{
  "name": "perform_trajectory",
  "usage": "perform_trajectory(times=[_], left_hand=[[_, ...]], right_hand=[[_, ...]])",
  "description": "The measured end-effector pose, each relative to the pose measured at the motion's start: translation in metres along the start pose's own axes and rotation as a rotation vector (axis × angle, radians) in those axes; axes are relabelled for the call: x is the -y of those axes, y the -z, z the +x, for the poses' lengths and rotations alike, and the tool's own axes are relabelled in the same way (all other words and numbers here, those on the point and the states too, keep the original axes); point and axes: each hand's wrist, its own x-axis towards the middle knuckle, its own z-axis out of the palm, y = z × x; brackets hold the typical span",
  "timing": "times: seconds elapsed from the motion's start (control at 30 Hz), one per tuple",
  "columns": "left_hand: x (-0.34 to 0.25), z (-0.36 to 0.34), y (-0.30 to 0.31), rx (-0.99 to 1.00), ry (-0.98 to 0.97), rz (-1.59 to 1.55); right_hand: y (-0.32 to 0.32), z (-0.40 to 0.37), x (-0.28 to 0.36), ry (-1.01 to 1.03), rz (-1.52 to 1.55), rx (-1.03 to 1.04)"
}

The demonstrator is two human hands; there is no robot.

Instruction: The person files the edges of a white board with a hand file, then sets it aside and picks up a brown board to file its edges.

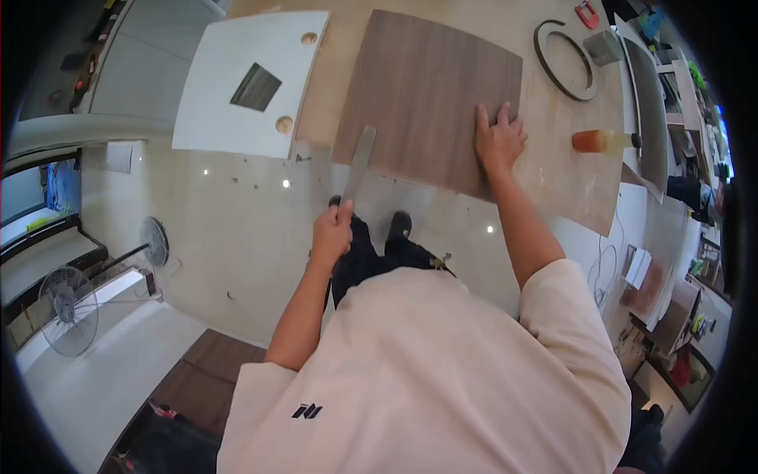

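My left hand (333, 231) is closed around one end of a long flat metal file (362, 162). The file's far end lies over the near left corner of a brown wood-grain board (434, 95). At the board's right edge, my right hand (500, 144) rests on the surface with its fingers spread. The board lies flat on the worktable, its near edge toward my body. To its left is a white panel (221, 63) with two round recesses along one side. A dark grey rectangular piece (256, 87) shows on the white panel.
Right of the board are a ring of edge-banding strip (542, 57), a grey block (604, 47), a bottle with orange contents (598, 141) and a small red tool (587, 14) on the worktable (564, 186). Standing fans (69, 308) are at the left. Cables (606, 272) hang at right.
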Motion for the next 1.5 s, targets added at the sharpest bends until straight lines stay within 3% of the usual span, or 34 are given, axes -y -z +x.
perform_trajectory(times=[0.07,0.1,0.2,0.3,0.4,0.43,0.6,0.7,0.8,0.87,1.0,1.1,1.2,1.3,1.4,1.5], left_hand=[[-0.012,0.018,-0.015,0.014,-0.014,-0.023],[-0.019,0.031,-0.026,0.006,-0.138,0.014],[-0.061,0.034,-0.038,0.045,-0.112,0.044],[-0.024,0.021,-0.016,-0.074,-0.142,0.086],[-0.006,-0.006,0.016,0.002,0.055,0.023],[-0.003,-0.005,0.009,0.019,0.032,0.02],[-0.053,0.042,-0.039,0.047,-0.143,0.046],[-0.016,0.04,-0.025,-0.036,-0.191,0.084],[-0.002,-0.002,0.015,-0.005,0.018,0.023],[0.0,0.01,-0.003,0.018,-0.004,0.003],[-0.05,0.041,-0.029,0.041,-0.122,0.03],[-0.013,0.039,-0.014,-0.086,-0.219,0.133],[-0.019,0.0,0.013,-0.019,0.027,-0.018],[-0.021,0.038,-0.016,0.004,-0.126,0.001],[-0.064,0.037,-0.026,0.043,-0.12,0.004],[-0.029,0.028,-0.008,-0.015,-0.097,0.04]], right_hand=[[-0.003,-0.005,0.003,0.018,0.001,0.009],[-0.003,-0.004,0.003,0.008,0.003,0.006],[-0.002,-0.003,-0.002,-0.008,-0.008,0.012],[0.001,-0.001,0.005,-0.019,0.002,0.019],[0.001,0.002,0.004,-0.016,0.007,0.02],[0.0,-0.003,0.001,0.0,0.004,0.029],[0.002,-0.004,0.001,-0.005,0.018,0.022],[0.003,-0.001,0.005,-0.015,0.025,0.019],[-0.002,0.006,0.004,-0.013,0.029,0.016],[-0.006,-0.007,-0.005,-0.011,0.006,0.036],[0.002,-0.002,0.002,-0.026,0.0,0.031],[0.002,0.0,0.006,-0.026,-0.003,0.024],[-0.003,0.004,0.002,-0.01,-0.011,0.005],[-0.003,-0.002,0.004,-0.022,-0.023,0.022],[0.005,-0.003,0.005,-0.037,-0.015,0.033],[0.002,-0.001,0.006,-0.037,-0.003,0.021]])
